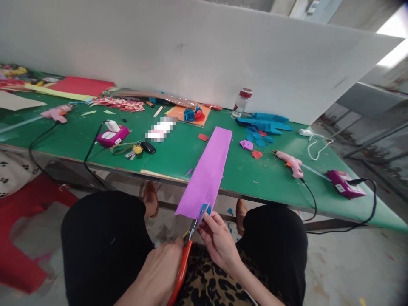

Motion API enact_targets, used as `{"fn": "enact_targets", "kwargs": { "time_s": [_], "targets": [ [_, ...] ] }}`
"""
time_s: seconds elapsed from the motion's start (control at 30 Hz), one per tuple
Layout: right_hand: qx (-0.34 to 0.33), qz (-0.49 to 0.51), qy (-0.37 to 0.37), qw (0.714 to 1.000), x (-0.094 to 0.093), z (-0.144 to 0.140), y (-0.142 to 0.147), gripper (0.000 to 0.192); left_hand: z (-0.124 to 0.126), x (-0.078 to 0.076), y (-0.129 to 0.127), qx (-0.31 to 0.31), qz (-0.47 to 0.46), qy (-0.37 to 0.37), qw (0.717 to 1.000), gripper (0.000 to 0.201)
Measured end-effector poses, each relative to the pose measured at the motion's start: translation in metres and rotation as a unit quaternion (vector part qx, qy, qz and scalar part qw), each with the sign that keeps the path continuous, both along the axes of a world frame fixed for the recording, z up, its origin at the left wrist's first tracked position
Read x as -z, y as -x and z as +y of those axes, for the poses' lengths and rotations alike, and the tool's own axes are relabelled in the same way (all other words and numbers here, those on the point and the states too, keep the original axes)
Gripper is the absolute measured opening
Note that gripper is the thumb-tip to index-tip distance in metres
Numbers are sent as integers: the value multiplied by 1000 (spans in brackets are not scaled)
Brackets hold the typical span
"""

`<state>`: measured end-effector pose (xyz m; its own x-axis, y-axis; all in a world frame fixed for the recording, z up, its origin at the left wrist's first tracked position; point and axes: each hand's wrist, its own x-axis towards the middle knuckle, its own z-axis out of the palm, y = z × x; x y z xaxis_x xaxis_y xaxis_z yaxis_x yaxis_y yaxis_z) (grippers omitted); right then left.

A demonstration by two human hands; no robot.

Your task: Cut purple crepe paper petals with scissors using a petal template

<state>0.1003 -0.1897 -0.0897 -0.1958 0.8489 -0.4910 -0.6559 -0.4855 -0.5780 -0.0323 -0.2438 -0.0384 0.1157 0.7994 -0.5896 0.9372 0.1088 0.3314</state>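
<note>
My left hand [164,261] is closed around a pair of scissors [182,272] with orange handles. The blades point up and away, at the near right corner of a long purple paper strip [208,170]. That strip reaches from above my lap onto the green table. My right hand [218,238] pinches the strip's near corner, thumb on top, with a small blue paper piece [208,209] lying against it. The blades partly cover this blue piece, so how far they cut into the strip cannot be made out.
A pink glue gun [290,163] and a purple power block [346,184] lie at right. Another glue gun [57,114], a second power block [113,136] and keys [137,150] are at left. A glass jar [242,103] stands near blue paper scraps [264,123] by the white board.
</note>
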Motion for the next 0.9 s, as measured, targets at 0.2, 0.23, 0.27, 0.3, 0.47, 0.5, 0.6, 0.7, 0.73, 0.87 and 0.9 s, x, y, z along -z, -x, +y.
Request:
{"fn": "enact_targets", "kwargs": {
  "time_s": [0.2,0.23,0.27,0.3,0.47,0.5,0.6,0.7,0.73,0.87,0.9],
  "targets": [
    [-3,4,4,1000,0,0,0,33,3,-3,-2,-8,-11,13,1000,27],
    [-2,7,8,1000,0,0,0,34,3,-5,-3,-11,-14,18,1000,27],
    [-2,10,11,1000,-1,0,0,34,4,-7,-3,-15,-15,24,999,27],
    [-1,12,13,1000,-1,0,0,34,4,-8,-4,-19,-16,27,999,28],
    [0,10,11,1000,-1,0,1,33,5,-10,-6,-21,-7,42,999,31],
    [0,8,11,1000,-1,1,1,33,5,-9,-6,-20,-4,42,999,30],
    [-3,6,7,1000,0,1,1,33,4,-8,-5,-21,-5,38,999,30],
    [-4,10,4,1000,0,1,1,33,3,-7,-5,-29,-16,35,999,28],
    [-4,13,5,1000,0,1,1,33,3,-7,-5,-30,-18,33,999,27],
    [-3,22,9,1000,1,1,1,32,2,-5,-5,-32,-18,31,999,24],
    [-4,24,10,1000,1,1,1,32,2,-5,-6,-34,-17,32,999,24]
  ]
}}
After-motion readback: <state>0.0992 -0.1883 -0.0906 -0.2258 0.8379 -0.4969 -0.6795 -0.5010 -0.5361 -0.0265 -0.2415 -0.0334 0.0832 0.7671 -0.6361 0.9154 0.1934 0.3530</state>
